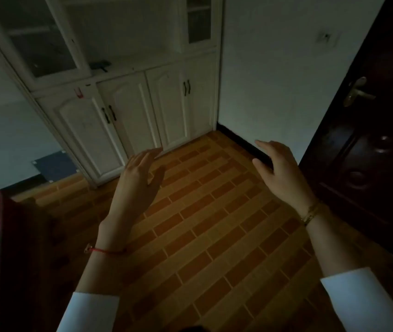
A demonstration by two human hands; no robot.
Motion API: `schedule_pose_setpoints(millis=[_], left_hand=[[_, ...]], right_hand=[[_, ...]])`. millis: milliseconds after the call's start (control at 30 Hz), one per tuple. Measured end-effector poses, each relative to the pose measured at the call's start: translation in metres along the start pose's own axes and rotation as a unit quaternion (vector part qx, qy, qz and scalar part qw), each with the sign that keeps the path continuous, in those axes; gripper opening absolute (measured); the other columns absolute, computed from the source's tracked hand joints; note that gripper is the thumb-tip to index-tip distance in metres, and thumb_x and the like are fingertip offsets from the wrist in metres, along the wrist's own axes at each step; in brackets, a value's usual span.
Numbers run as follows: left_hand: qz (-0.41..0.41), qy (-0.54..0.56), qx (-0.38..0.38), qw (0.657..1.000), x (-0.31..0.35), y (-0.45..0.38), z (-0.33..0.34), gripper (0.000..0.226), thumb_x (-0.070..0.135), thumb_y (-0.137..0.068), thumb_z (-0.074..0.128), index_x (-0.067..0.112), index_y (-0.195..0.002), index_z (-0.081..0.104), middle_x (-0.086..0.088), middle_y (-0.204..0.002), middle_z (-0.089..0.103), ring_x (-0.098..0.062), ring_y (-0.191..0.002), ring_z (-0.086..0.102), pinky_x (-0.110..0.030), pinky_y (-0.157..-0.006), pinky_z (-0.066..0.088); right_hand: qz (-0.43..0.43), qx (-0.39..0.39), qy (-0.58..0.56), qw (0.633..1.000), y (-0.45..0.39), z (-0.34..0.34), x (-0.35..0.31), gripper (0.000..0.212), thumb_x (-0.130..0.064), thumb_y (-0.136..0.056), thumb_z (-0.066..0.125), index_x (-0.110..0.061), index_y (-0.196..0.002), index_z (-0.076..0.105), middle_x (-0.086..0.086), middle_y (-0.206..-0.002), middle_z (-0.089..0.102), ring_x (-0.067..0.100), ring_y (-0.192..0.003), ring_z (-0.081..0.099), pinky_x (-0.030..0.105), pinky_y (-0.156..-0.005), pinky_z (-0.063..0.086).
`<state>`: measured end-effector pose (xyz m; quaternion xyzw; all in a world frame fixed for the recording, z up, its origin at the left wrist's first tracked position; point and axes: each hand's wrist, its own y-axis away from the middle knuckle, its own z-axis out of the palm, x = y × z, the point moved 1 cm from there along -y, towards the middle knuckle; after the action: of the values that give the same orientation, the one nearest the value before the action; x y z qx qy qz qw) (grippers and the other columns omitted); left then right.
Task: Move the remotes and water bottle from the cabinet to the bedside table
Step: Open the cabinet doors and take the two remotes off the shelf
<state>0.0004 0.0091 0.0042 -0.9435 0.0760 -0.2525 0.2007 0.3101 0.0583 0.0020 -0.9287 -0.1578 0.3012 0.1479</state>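
Both hands are held out over the floor (214, 224), and nothing is held in either one. The fingers (147, 155) of the left hand (140, 178) are stretched out and a little apart. The fingers (266, 146) of the right hand (284, 171) are loosely spread too. A dark thing (99, 65), likely a remote, is seen lying flat on the open shelf of the white cabinet (128, 111). It lies ahead of the fingers, higher up and to the left, well apart from both hands. Its long side seems to run left to right, but the room is dim. The left hand is judged to be the nearer one. No water bottle can be made out.
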Motion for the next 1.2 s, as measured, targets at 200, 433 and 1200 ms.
schedule_pose_setpoints(millis=[200, 433, 1200], left_hand=[[-0.005, 0.002, 0.011, 1.0, 0.001, -0.011, 0.011, 0.042, 0.032, -0.096, 0.048, 0.02, -0.136, 0.046, -0.003, -0.13, 0.056, -0.021, -0.122, 0.051, -0.039, -0.102, 0.045], [-0.017, 0.0, 0.006, 1.0, -0.019, -0.044, 0.038, 0.039, 0.029, -0.096, 0.05, 0.016, -0.133, 0.05, -0.005, -0.125, 0.059, -0.022, -0.114, 0.055, -0.035, -0.099, 0.044], [-0.027, 0.006, -0.019, 0.999, -0.151, -0.405, 0.147, 0.044, 0.033, -0.096, 0.047, 0.021, -0.138, 0.044, -0.006, -0.135, 0.054, -0.023, -0.128, 0.047, -0.052, -0.108, 0.036]], right_hand=[[0.012, -0.016, -0.004, 1.0, -0.012, 0.012, 0.012, 0.048, -0.035, -0.096, 0.047, -0.02, -0.14, 0.039, 0.004, -0.14, 0.046, 0.017, -0.135, 0.033, 0.038, -0.111, 0.035], [0.007, -0.031, -0.001, 1.0, -0.049, 0.039, 0.03, 0.047, -0.031, -0.096, 0.048, -0.018, -0.14, 0.041, 0.005, -0.137, 0.049, 0.018, -0.132, 0.036, 0.026, -0.106, 0.03], [0.031, -0.012, -0.045, 0.998, -0.412, 0.139, 0.133, 0.046, -0.032, -0.096, 0.048, -0.019, -0.139, 0.042, 0.005, -0.139, 0.047, 0.017, -0.133, 0.033, 0.028, -0.109, 0.027]])
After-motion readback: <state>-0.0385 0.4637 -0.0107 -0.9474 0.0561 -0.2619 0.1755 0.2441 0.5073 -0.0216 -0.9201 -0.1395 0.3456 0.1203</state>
